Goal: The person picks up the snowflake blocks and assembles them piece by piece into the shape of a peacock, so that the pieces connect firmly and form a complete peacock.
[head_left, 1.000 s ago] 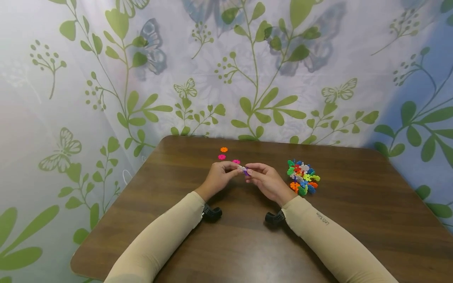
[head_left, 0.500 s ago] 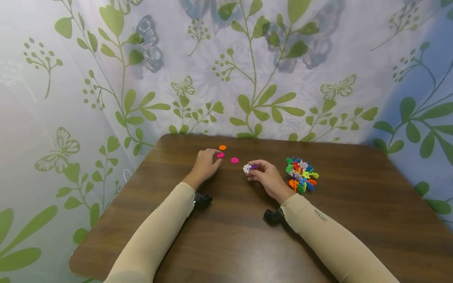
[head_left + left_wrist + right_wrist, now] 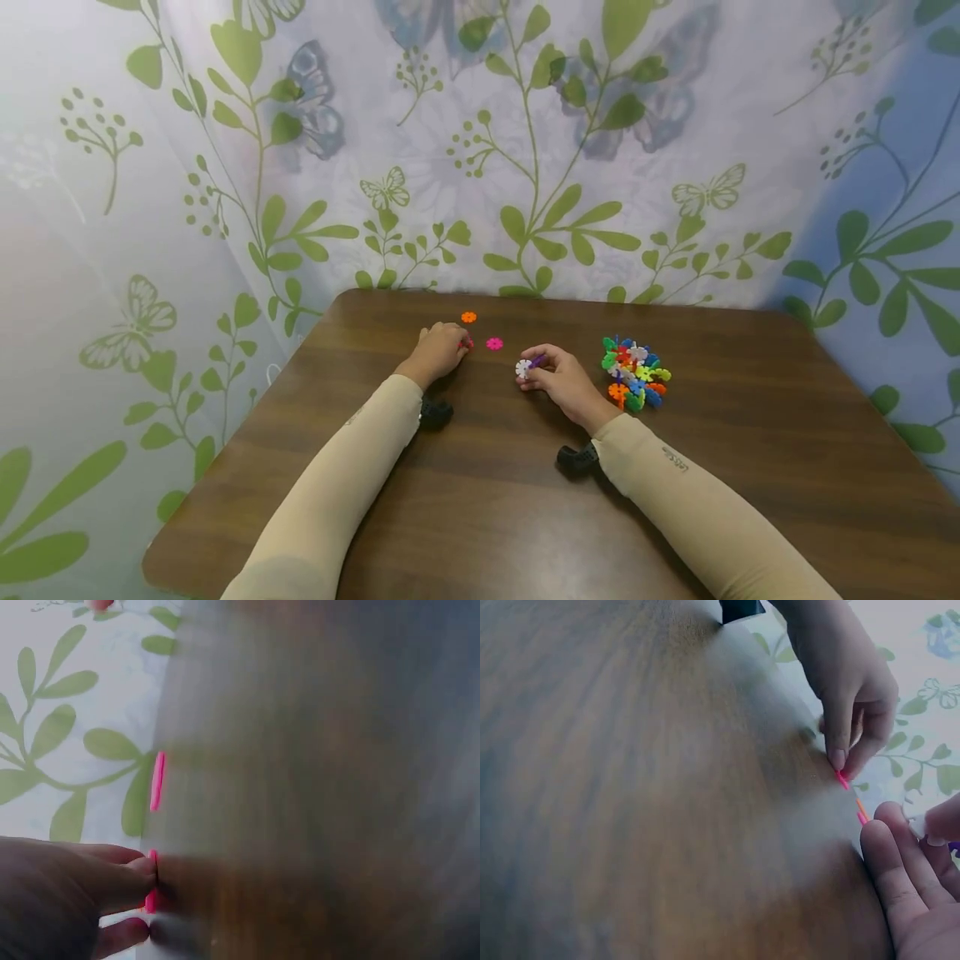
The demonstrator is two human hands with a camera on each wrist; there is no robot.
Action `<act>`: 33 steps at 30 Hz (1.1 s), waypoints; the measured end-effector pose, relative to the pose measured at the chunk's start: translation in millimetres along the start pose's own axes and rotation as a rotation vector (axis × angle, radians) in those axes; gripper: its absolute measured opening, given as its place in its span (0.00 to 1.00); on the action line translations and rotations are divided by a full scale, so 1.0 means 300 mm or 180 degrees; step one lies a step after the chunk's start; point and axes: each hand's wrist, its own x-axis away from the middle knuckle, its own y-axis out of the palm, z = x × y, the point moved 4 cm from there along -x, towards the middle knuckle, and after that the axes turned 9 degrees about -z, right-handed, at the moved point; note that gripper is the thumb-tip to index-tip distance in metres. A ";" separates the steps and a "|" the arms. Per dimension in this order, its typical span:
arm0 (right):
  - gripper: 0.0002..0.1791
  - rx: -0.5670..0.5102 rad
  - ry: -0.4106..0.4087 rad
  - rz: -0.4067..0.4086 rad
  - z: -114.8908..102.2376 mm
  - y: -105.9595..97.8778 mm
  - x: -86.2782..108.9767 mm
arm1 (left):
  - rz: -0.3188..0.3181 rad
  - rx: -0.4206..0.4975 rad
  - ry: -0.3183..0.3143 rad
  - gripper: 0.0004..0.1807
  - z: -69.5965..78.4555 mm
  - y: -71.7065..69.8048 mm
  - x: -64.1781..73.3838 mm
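My left hand is at the far left part of the brown table, its thumb and fingers pinching a pink flower-shaped disc at the tabletop. In the head view the fingers cover most of that disc. A second pink disc lies flat just to its right, and an orange disc lies behind. Near the middle, my right hand holds a white flower-shaped disc joined to a purple disc. The white one faces left; the fingers partly hide the purple one.
To the right of my right hand sits a pile of multicoloured flower-shaped discs. A curtain printed with leaves and butterflies hangs behind the table's back edge. Black wrist devices sit under both wrists.
My left hand has let go of the white and purple discs, moved left and taken hold of a pink disc. My right hand keeps the joined pair in nearly the same place.
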 end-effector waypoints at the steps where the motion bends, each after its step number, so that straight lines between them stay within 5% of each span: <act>1: 0.20 0.0016 -0.0029 -0.0013 0.002 0.000 0.001 | 0.0073 0.0150 0.0028 0.07 0.005 -0.003 0.005; 8: 0.20 0.0019 -0.0068 0.0020 0.006 -0.001 0.006 | 0.0059 0.1323 0.0033 0.11 0.004 -0.005 0.046; 12: 0.21 -0.0085 -0.0014 0.0016 0.013 -0.001 0.010 | 0.0229 0.1475 0.0366 0.03 0.042 0.003 0.093; 19: 0.20 -0.0246 -0.0178 -0.0097 -0.001 0.008 0.012 | 0.0723 0.1885 0.0957 0.04 0.135 -0.012 0.139; 33: 0.13 -0.0355 -0.0200 -0.0126 -0.002 0.009 0.015 | 0.1074 0.1876 0.1336 0.07 0.205 -0.010 0.160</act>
